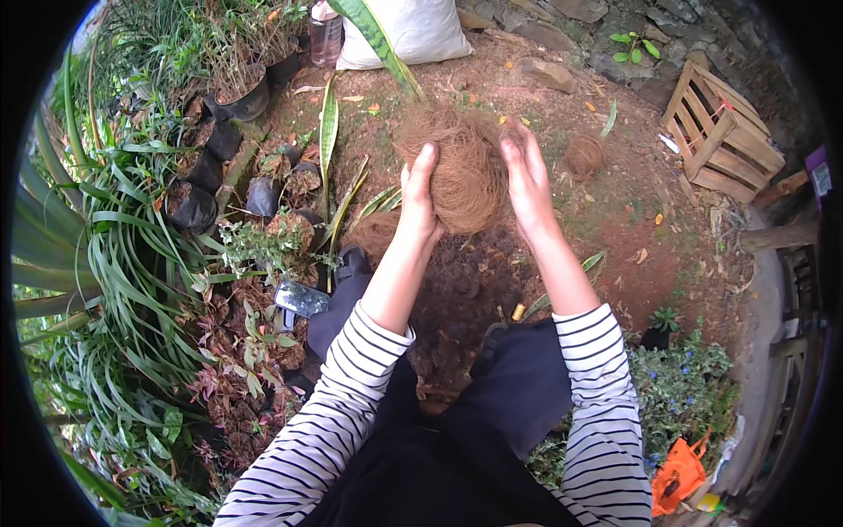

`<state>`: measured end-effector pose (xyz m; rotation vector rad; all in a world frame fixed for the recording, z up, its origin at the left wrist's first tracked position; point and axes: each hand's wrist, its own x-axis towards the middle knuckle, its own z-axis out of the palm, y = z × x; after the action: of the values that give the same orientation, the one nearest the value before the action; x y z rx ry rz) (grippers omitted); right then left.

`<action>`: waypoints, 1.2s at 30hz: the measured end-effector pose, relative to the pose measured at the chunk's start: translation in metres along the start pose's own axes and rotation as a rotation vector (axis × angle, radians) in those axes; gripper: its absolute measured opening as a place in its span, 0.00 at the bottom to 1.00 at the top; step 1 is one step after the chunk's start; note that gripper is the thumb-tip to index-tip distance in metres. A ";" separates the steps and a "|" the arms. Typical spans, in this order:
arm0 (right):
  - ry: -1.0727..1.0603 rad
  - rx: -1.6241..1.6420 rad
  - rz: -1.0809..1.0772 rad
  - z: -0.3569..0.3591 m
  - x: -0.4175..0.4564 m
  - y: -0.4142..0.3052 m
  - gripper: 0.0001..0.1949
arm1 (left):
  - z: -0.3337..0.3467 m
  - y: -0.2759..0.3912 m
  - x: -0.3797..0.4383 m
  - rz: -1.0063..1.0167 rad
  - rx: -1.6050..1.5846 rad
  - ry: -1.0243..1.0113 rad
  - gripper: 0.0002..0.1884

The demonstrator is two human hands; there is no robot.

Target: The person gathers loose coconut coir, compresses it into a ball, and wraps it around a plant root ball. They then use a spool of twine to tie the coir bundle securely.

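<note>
My left hand [419, 191] grips a shaggy ball of brown coconut fibre [466, 181], with its thumb lying over the near side. A snake plant leaf [382, 43], green with yellow margins, rises from the far side of the ball. My right hand [530, 181] is upright at the ball's right edge, its fingers stretched away from me. Brown strands lie about its fingertips; whether they are pinched there is unclear. Below the ball, dark loose soil or fibre [454, 296] covers the ground between my feet. A second fibre ball [373, 234] is partly hidden behind my left forearm.
Another fibre ball [583, 157] with a leaf lies to the right, near a wooden crate [728, 132]. A white sack [421, 33] and a bottle [326, 39] stand at the back. Left are black nursery bags [192, 205] and a phone [301, 300]. A yellow spool [518, 311] lies near my right foot.
</note>
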<state>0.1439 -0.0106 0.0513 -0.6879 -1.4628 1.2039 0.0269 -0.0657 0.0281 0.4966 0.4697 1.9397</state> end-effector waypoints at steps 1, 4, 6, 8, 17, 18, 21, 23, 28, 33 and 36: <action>-0.012 -0.173 -0.079 -0.001 -0.003 -0.007 0.24 | -0.002 0.002 0.000 -0.073 -0.078 -0.044 0.26; 0.040 -0.416 -0.263 -0.002 -0.008 -0.019 0.10 | -0.006 0.001 0.002 -0.062 -0.012 -0.060 0.28; 0.124 -0.513 -0.312 -0.001 -0.010 -0.029 0.09 | -0.008 0.000 0.004 -0.058 0.029 -0.068 0.28; 0.181 -0.576 -0.397 0.001 -0.012 -0.035 0.08 | -0.008 0.000 0.004 -0.058 0.057 -0.053 0.28; 0.303 -0.310 -0.164 0.011 -0.015 -0.048 0.08 | 0.003 -0.006 0.002 -0.106 -0.018 -0.009 0.26; 0.257 -0.265 -0.177 0.015 -0.017 -0.048 0.09 | 0.002 -0.009 0.003 -0.104 -0.014 -0.007 0.25; 0.156 -0.261 -0.237 0.022 -0.018 -0.045 0.11 | -0.002 -0.016 0.006 -0.103 0.028 -0.002 0.28; 0.140 -0.431 -0.309 0.022 -0.019 -0.042 0.12 | -0.008 -0.019 0.006 -0.115 0.096 -0.002 0.34; 0.157 -0.592 -0.428 0.016 -0.020 -0.049 0.06 | 0.010 -0.009 -0.006 0.008 0.035 -0.045 0.31; 0.212 -0.658 -0.484 0.016 -0.022 -0.047 0.06 | 0.008 -0.009 0.002 0.149 0.263 -0.032 0.31; 0.190 -0.634 -0.431 0.016 -0.023 -0.041 0.06 | 0.009 -0.012 0.004 0.246 0.411 0.019 0.30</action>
<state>0.1425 -0.0492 0.0820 -0.8209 -1.7244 0.3246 0.0392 -0.0569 0.0295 0.8310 0.8618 2.0880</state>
